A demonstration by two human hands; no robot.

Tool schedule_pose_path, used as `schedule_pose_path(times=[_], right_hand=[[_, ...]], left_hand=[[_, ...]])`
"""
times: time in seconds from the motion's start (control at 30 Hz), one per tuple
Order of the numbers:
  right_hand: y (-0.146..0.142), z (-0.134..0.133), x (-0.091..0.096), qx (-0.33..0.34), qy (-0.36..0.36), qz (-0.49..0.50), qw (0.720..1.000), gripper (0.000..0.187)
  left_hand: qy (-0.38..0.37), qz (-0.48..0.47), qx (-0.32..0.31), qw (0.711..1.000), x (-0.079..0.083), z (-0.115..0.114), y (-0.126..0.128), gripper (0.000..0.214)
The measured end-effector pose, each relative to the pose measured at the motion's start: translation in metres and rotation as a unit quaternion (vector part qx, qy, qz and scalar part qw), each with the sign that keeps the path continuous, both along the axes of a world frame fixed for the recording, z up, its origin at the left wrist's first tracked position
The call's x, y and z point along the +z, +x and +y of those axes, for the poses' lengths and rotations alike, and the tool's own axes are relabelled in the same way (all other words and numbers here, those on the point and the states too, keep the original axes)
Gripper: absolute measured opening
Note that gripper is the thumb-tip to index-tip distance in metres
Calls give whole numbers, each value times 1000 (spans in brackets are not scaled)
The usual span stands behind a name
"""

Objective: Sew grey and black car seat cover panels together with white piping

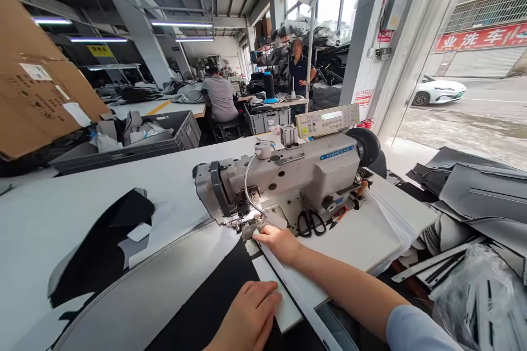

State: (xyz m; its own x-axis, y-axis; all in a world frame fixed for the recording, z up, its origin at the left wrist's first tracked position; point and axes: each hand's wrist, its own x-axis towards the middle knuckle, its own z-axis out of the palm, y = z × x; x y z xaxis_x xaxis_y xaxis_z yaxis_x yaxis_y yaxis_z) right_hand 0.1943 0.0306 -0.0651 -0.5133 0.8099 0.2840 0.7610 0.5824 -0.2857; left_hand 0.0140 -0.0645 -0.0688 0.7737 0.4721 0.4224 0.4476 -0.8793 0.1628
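Note:
A grey industrial sewing machine [267, 175] stands on the white table, its small lamp lit over the needle area. Under the presser foot lies a piece of light grey and black material; its grey part [164, 279] runs toward me on the left. My left hand [251, 312] rests palm down on the black part [209, 285], fingers stretched out. Close by the presser foot, my right hand [280, 244] is closed, thumb and fingers pinching a long white strip with a dark edge [300, 304]. That strip trails down over the table's front edge. The needle tip is hidden.
Black-handled scissors [310, 225] and orange-handled snips [338, 216] lie beside the machine. Black cut pieces [102, 241] lie on the left. Stacked grey panels [486, 192] and a plastic bag [473, 301] are at right. Two people [220, 93] are farther back.

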Motion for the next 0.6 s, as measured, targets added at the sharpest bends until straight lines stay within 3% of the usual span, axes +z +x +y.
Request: schedule_pose_path(times=[0.07,0.17,0.3,0.37,0.5,0.6], right_hand=[[-1,2,4,-9,1,7,1000,27],[-2,3,10,-3,-20,29,999,29],[8,-8,7,64,-64,74,993,36],[13,-14,3,128,-45,60,989,34],[11,-19,-3,138,13,14,990,38],[6,-22,-2,138,27,-4,990,43]], left_hand=[[14,3,17,1000,2,-2,5,41],[16,102,60,993,10,-2,12,52],[-21,129,88,988,20,-4,14,43],[-18,94,30,995,21,-12,9,33],[2,52,-186,981,21,-38,7,22],[-11,94,-221,971,18,-49,14,24]])
